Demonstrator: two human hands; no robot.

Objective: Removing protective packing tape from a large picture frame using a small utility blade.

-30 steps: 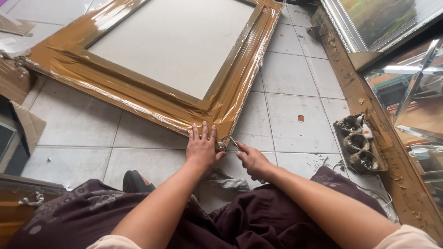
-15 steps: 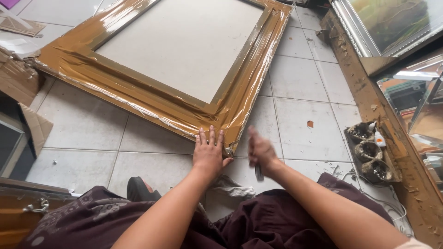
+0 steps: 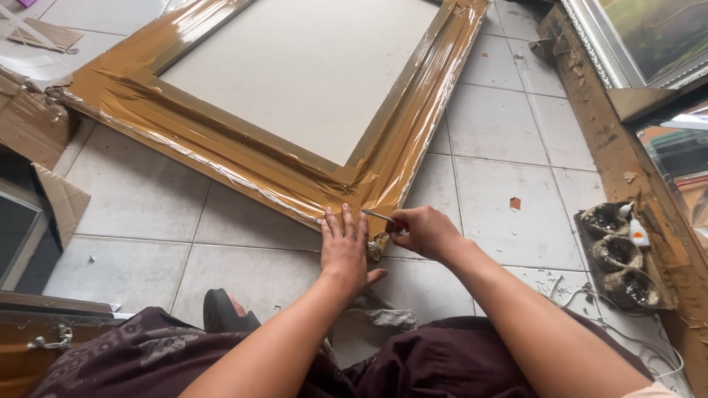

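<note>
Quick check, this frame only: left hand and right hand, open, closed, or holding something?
Left hand: open, flat on the corner of the wrapped gold frame.
Right hand: closed on a thin metal tool pointed at that corner.

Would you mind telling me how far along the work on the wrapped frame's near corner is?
The gold frame lies flat on the tiled floor, wrapped all round in clear film; the film looks intact. In hand: the left hand presses flat on the near corner while the right hand holds a thin metal tool against it. What the tool has done at the corner cannot be told.
</note>
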